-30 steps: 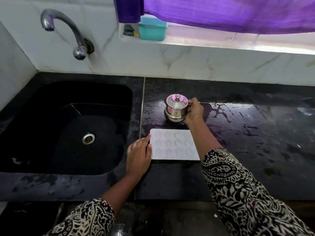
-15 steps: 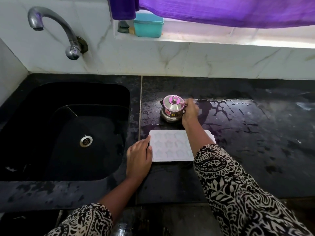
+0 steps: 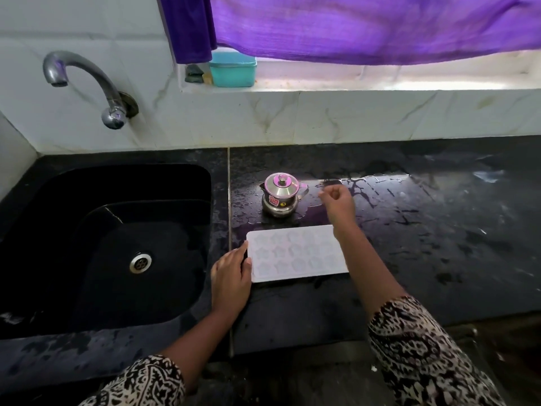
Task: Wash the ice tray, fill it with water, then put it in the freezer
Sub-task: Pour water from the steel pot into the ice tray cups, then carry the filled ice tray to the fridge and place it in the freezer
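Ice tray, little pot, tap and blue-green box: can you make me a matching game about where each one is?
1. ice tray
2. steel pot
3. tap
4. teal box

A. on the window ledge
B. on the wall above the sink
C. flat on the counter, nearest the person
D. on the counter just behind the ice tray

Pairs: 1-C, 2-D, 3-B, 4-A.

dim rm | light fr window (image 3: 380, 77) | glare on wet counter (image 3: 366, 183) | edges warped
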`<state>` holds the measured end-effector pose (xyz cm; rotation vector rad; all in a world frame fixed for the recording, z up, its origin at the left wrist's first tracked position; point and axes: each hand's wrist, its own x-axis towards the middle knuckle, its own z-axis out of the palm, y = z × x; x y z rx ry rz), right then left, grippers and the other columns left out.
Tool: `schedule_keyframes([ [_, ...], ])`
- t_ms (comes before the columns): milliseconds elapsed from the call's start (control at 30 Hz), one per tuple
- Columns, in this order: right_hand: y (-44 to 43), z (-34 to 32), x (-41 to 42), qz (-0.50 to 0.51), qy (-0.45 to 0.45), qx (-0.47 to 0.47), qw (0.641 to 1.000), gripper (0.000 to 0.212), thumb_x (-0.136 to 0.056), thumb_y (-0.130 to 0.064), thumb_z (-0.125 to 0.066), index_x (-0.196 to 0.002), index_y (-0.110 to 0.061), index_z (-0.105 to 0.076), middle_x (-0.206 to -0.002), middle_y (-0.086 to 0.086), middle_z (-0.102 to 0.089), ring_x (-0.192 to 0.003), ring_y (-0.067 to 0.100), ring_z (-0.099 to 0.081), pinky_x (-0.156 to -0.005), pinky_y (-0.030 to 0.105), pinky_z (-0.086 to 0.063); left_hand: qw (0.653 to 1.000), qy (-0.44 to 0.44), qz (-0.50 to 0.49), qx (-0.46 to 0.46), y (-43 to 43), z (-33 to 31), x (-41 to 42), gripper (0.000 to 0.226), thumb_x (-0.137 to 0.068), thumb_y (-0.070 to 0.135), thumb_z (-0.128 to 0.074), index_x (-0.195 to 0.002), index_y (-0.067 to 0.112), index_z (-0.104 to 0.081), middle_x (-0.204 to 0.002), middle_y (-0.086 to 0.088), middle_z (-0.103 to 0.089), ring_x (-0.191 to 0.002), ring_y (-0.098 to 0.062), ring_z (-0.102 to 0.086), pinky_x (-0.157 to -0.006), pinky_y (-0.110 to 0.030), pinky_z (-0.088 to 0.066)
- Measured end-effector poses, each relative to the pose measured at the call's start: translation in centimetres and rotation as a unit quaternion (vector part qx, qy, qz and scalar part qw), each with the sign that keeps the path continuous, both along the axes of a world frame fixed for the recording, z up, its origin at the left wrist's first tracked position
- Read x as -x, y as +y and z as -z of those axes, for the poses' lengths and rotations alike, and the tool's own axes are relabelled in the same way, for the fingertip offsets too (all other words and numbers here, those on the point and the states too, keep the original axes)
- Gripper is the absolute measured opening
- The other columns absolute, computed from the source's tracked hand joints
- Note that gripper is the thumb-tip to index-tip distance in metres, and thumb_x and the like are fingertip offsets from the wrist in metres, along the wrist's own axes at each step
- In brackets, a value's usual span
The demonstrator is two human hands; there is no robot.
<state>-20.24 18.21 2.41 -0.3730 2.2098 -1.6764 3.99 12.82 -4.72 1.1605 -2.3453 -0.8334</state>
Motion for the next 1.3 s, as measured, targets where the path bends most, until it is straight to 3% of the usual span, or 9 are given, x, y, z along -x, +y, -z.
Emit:
schedule_keyframes([
  [100, 4.6, 0.7, 0.0, -0.040, 0.050, -0.052, 0.997, 0.006, -0.089, -0.014, -0.060, -0.090, -0.011, -0.055, -0.081, 0.000, -0.055, -0.075, 0.013, -0.052, -0.071, 0.030, -0.046, 0.999, 0.006, -0.001, -0.031, -0.1, -0.3, -0.1, 0.060, -0.088, 0.048, -0.030, -0.136, 0.019, -0.051, -0.130, -0.002, -0.060, -0.124, -0.022, -0.049, -0.102, -0.036, -0.030],
  [167, 7.4, 1.5, 0.2, -0.024, 0.073, -0.089, 0.993, 0.005, -0.088, -0.011, -0.060, -0.090, -0.008, -0.056, -0.080, 0.001, -0.056, -0.074, 0.016, -0.052, -0.068, 0.030, -0.043, 0.998, 0.009, -0.006, -0.065, -0.5, -0.6, 0.0, 0.044, -0.095, 0.032, -0.046, -0.137, 0.018, -0.050, -0.132, -0.005, -0.058, -0.126, -0.024, -0.047, -0.105, -0.039, -0.032],
  [267, 10.5, 2.9, 0.8, 0.003, 0.069, -0.144, 0.987, 0.008, -0.087, -0.009, -0.060, -0.096, -0.008, -0.060, -0.087, 0.005, -0.061, -0.082, 0.023, -0.057, -0.073, 0.031, -0.045, 0.996, 0.016, 0.005, -0.089, -1.0, -1.0, 0.1, 0.044, -0.093, 0.016, -0.056, -0.137, 0.015, -0.051, -0.135, -0.006, -0.056, -0.127, -0.025, -0.046, -0.105, -0.037, -0.035],
  [400, 12.2, 4.4, 1.2, -0.005, 0.080, -0.184, 0.980, 0.018, -0.088, -0.006, -0.059, -0.105, -0.002, -0.063, -0.096, 0.011, -0.064, -0.086, 0.020, -0.056, -0.077, 0.025, -0.040, 0.983, 0.062, -0.027, -0.173, -1.7, -1.5, 0.5, 0.048, -0.089, 0.005, -0.060, -0.136, 0.010, -0.051, -0.126, -0.006, -0.061, -0.107, -0.020, -0.059, -0.097, -0.031, -0.044],
  [500, 12.4, 5.1, 1.3, -0.013, 0.076, -0.186, 0.979, 0.021, -0.089, -0.008, -0.059, -0.108, -0.002, -0.064, -0.100, 0.009, -0.064, -0.089, 0.018, -0.056, -0.081, 0.026, -0.042, 0.948, 0.109, -0.080, -0.290, -2.3, -1.9, 1.3, 0.048, -0.092, 0.002, -0.056, -0.138, 0.009, -0.047, -0.122, -0.009, -0.061, -0.100, -0.022, -0.061, -0.087, -0.042, -0.054],
  [733, 11.7, 5.2, 1.6, -0.030, -0.002, -0.144, 0.989, 0.016, -0.092, -0.004, -0.054, -0.103, -0.001, -0.065, -0.089, 0.010, -0.068, -0.078, 0.022, -0.064, -0.073, 0.032, -0.054, 0.875, 0.153, -0.154, -0.433, -2.4, -2.7, 3.0, 0.029, -0.094, -0.004, -0.048, -0.122, -0.002, -0.058, -0.104, -0.017, -0.066, -0.083, -0.024, -0.065, -0.061, -0.032, -0.052],
  [867, 11.3, 5.6, 1.7, -0.050, 0.013, -0.151, 0.987, 0.013, -0.089, -0.010, -0.060, -0.097, -0.008, -0.070, -0.090, 0.004, -0.069, -0.082, 0.018, -0.063, -0.075, 0.028, -0.048, 0.866, 0.160, -0.173, -0.442, -2.3, -2.7, 3.3, 0.027, -0.093, -0.003, -0.050, -0.118, 0.000, -0.060, -0.102, -0.015, -0.068, -0.081, -0.023, -0.066, -0.059, -0.032, -0.051],
  [1133, 11.1, 5.8, 1.5, -0.038, -0.070, -0.079, 0.994, 0.014, -0.089, -0.002, -0.059, -0.099, -0.004, -0.068, -0.091, 0.009, -0.069, -0.081, 0.021, -0.063, -0.080, 0.038, -0.053, 0.858, 0.184, -0.190, -0.441, -1.9, -2.2, 3.7, 0.029, -0.094, -0.003, -0.049, -0.120, 0.003, -0.060, -0.097, -0.011, -0.067, -0.076, -0.018, -0.064, -0.054, -0.026, -0.053],
  [1300, 11.0, 6.1, 1.7, -0.037, -0.092, -0.060, 0.993, 0.012, -0.088, -0.001, -0.059, -0.097, 0.001, -0.067, -0.089, 0.010, -0.069, -0.079, 0.022, -0.063, -0.080, 0.040, -0.054, 0.852, 0.225, -0.216, -0.421, -1.2, -2.0, 4.0, 0.031, -0.093, -0.006, -0.049, -0.120, 0.001, -0.061, -0.111, -0.018, -0.066, -0.091, -0.026, -0.064, -0.082, -0.036, -0.051],
])
